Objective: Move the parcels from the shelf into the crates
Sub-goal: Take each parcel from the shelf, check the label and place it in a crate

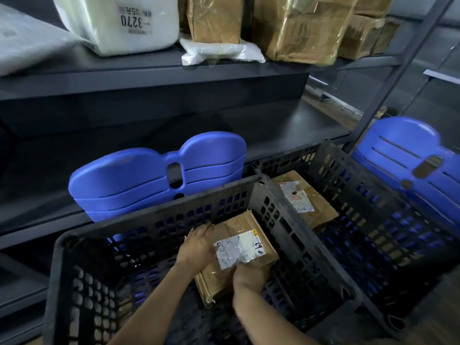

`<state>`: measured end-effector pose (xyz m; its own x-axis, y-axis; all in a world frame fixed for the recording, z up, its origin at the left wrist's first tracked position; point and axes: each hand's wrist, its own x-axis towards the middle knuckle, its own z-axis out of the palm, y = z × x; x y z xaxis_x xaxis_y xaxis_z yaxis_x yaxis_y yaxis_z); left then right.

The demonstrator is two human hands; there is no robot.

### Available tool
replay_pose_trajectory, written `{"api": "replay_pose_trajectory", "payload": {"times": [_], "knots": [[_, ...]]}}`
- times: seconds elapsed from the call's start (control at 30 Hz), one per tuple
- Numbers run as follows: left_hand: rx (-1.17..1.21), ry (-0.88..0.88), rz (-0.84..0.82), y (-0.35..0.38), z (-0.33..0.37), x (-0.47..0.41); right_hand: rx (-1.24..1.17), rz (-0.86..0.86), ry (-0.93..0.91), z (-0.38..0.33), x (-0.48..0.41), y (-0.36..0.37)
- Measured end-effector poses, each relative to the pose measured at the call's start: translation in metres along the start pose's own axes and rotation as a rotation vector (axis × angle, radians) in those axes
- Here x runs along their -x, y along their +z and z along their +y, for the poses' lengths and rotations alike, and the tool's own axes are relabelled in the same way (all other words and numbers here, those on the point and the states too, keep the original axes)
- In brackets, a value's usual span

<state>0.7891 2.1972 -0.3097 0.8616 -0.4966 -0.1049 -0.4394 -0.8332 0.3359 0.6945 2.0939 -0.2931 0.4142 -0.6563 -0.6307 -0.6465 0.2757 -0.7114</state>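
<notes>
Both hands are holding a flat brown cardboard parcel point(236, 226), taped over and bearing a white label, low inside the left black perforated plastic crate point(154, 212). The left hand point(196, 241) is clasping its far left edge, fingers curled over the corner. The right hand point(249, 273) is gripping the near edge, fingertips hidden beneath. The parcel is sitting tilted, and whether it is touching the crate floor cannot be told. It is looking stiff and fairly light, but the glossy tape is probably making it slick, so opposite edges are a safer hold than the faces. A second taped brown parcel point(311, 197) is lying in the right black crate point(348, 165), and more are waiting on the dark metal shelf point(124, 68) above.
</notes>
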Motion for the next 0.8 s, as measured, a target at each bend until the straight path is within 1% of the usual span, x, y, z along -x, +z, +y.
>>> {"api": "replay_pose_trajectory", "payload": {"times": [0.03, 0.07, 0.1, 0.17, 0.2, 0.23, 0.3, 0.37, 0.47, 0.53, 0.6, 0.7, 0.8], "knots": [[-0.022, -0.046, -0.022, 0.004, 0.006, 0.010, 0.179, 0.034, -0.176, -0.005, -0.006, -0.009], [-0.034, -0.086, -0.063, 0.008, 0.011, 0.021, 0.362, 0.011, -0.319, -0.010, -0.012, -0.019], [-0.041, -0.112, -0.111, 0.013, 0.016, 0.031, 0.560, -0.049, -0.432, -0.014, -0.018, -0.027], [-0.051, -0.130, -0.197, 0.022, 0.021, 0.047, 1.050, -0.196, -0.604, -0.021, -0.028, -0.038], [-0.063, -0.128, -0.235, 0.025, 0.021, 0.052, 1.233, -0.257, -0.681, -0.021, -0.036, -0.042], [-0.079, -0.123, -0.264, 0.026, 0.021, 0.055, 1.357, -0.303, -0.745, -0.021, -0.042, -0.045], [-0.100, -0.119, -0.276, 0.027, 0.021, 0.055, 1.501, -0.343, -0.828, -0.021, -0.051, -0.048], [-0.105, -0.112, -0.278, 0.026, 0.022, 0.052, 1.561, -0.336, -0.878, -0.019, -0.056, -0.048], [-0.091, -0.121, -0.280, 0.025, 0.021, 0.053, 1.612, -0.320, -0.886, -0.020, -0.059, -0.048], [-0.102, -0.138, -0.283, 0.019, 0.024, 0.056, 1.637, -0.352, -0.874, -0.023, -0.055, -0.050], [-0.107, -0.163, -0.282, 0.007, 0.031, 0.059, 1.600, -0.390, -0.879, -0.031, -0.047, -0.057], [-0.143, -0.173, -0.237, -0.026, 0.048, 0.067, 1.498, -0.403, -0.988, -0.055, -0.024, -0.072], [-0.174, -0.194, -0.148, -0.069, 0.065, 0.080, 1.446, -0.384, -1.132, -0.082, 0.008, -0.090]]}}
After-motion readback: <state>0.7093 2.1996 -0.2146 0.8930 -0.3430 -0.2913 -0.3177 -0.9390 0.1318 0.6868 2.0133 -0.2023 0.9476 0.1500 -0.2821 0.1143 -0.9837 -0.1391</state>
